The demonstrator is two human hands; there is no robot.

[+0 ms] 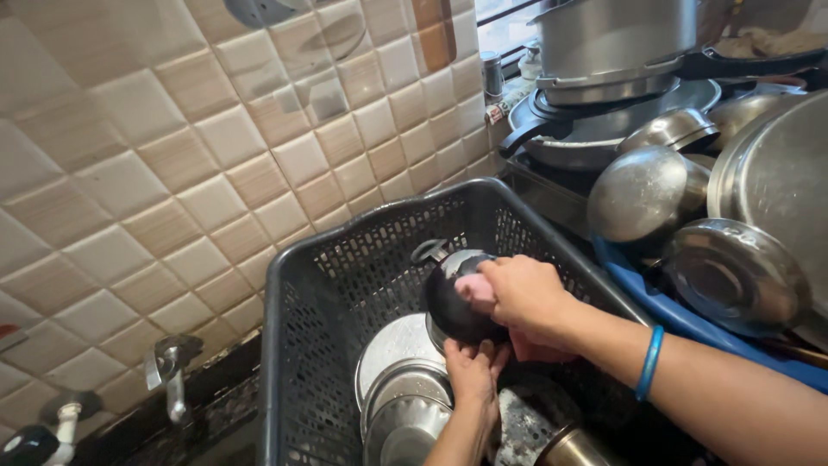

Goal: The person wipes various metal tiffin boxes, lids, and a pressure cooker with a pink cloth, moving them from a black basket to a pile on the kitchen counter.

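- Dark and rounded, a small black pot (453,304) sits above the grey perforated plastic basket (345,276), gripped between both hands.
- The left hand (473,371) comes up from below, its fingers closed against the pot's underside.
- The right hand (517,292) lies across the top right of the pot, fingers curled and pressing a pink cloth (473,292) to its surface; more of the cloth shows under the palm.
- A blue bangle (651,362) rings the right forearm.
- Inside the basket, below the pot, steel plates (398,380) stand stacked on edge, and a steel tumbler (573,447) lies near the bottom edge of the view.
- To the right of the basket, a blue tub (690,324) is piled with steel bowls (647,192) and lids, and a large steel vessel (617,39) rests atop a dark pan behind them.
- Beige diagonal tiles (172,155) cover the wall on the left, with a metal tap (171,367) fixed low on it.
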